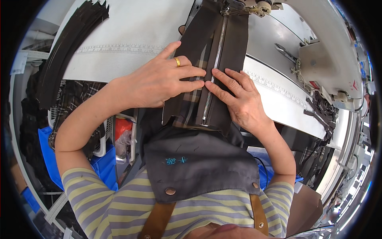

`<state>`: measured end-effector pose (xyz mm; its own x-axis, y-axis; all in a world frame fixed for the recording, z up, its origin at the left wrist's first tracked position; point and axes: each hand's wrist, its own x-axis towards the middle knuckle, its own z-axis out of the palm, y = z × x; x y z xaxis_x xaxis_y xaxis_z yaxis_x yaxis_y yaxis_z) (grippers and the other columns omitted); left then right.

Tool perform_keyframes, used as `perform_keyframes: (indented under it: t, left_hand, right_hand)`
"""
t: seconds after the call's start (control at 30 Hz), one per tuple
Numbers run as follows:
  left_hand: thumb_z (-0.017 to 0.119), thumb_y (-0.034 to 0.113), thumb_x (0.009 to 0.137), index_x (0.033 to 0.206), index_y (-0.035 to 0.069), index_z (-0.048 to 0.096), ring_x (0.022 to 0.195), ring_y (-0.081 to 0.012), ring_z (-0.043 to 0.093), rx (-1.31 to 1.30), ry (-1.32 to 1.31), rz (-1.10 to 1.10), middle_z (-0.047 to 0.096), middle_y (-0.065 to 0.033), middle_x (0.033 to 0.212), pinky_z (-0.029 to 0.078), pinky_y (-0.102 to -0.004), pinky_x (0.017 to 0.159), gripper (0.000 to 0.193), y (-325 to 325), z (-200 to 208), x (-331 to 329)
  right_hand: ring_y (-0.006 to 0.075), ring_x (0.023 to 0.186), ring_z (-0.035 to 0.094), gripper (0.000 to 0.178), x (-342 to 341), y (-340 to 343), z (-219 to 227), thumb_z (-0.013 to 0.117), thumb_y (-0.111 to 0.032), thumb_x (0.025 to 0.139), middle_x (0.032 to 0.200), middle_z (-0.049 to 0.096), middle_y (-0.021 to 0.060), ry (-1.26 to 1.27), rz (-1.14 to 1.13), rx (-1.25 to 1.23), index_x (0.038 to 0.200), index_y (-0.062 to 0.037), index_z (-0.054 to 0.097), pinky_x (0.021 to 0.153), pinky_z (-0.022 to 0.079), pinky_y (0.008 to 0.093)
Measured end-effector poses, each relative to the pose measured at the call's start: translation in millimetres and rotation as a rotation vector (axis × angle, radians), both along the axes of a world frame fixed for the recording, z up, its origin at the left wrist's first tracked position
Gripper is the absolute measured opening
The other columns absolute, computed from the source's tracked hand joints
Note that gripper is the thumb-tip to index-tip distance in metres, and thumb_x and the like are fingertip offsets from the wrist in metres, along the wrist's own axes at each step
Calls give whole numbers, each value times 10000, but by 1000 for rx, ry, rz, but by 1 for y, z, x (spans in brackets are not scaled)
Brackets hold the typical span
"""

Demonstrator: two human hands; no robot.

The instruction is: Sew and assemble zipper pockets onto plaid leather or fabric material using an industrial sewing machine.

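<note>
Now both hands flat, fingers pressed on dark brown fabric strip w/ silver metal zipper [215, 59]: left hand [159, 81] left of teeth, right hand [242, 99] right; zipper runs lengthwise to sewing machine [318, 47].

You're in a short-sleeved tee [99, 199], yellow-green with grey-purple stripes. Dark grey apron bib [199, 167] over it: small blue stitched mark, metal snaps, tan leather straps [157, 223]. Gold ring [177, 62] on your left hand [159, 81].
</note>
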<state>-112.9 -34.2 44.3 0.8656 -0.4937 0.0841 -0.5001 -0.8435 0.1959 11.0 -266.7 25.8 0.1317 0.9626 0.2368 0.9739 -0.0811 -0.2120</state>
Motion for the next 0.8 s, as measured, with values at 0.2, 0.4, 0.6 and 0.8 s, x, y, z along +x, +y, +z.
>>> perform_keyframes:
  t: [0.2,0.4,0.6,0.8]
  left_hand:
    - [589,67,739,1103,60,641,1074,-211,576,-30,-332,78,600,-36,1221,340,-520,1029,368,-5,2,-3]
    - [569,99,765,1081,61,652,1009,-204,627,-151,-318,168,637,-45,1169,374,-472,1005,329,-20,-16,-3]
    - [588,103,772,1052,59,644,991,-201,633,-206,-288,165,637,-59,1170,377,-479,1000,289,-16,-27,-3]
    - [632,81,746,1041,55,639,972,-209,641,-249,-306,145,637,-69,1164,382,-476,994,296,-18,-27,0]
  right_hand:
    - [297,1186,478,547,-9,0,-5,587,-27,705,1343,490,62,35,-42,54,1232,-172,607,994,396,506]
    - [296,1188,481,474,-12,-2,-7,602,-38,718,1314,520,61,2,-18,71,1173,-165,638,992,402,518]
    - [300,1194,479,449,-9,-2,-7,616,-40,717,1308,530,61,16,-3,71,1149,-159,649,992,404,527]
    - [302,1191,481,408,-9,-3,-7,618,-47,724,1313,527,61,21,-7,54,1118,-147,659,985,406,529]
